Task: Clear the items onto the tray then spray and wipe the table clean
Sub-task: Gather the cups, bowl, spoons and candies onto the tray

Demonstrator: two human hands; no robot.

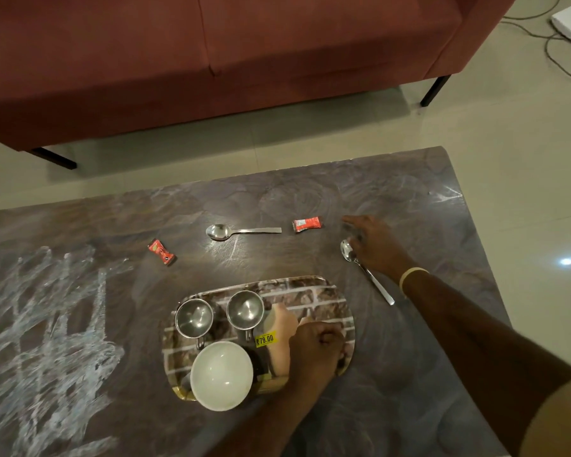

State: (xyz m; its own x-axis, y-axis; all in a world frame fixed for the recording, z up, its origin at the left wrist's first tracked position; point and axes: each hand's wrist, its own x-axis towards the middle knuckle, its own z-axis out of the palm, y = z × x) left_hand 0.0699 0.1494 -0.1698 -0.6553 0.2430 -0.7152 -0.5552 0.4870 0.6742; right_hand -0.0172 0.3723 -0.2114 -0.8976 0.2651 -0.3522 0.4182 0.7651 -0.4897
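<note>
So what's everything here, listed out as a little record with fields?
On tray: two small steel cups, round white bowl, beige plastic bottle with yellow price sticker
Tray: oval brick-patterned tray
Off tray: two steel spoons, two red sachets
Left hand: curled round the bottle
Right hand: fingers spread over the right spoon's bowl
Table: dark marble tabletop, white smears at left

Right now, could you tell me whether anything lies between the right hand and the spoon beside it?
Nothing visible does: the right hand hovers directly over the bowl end of the spoon, with only bare table around it.
</note>
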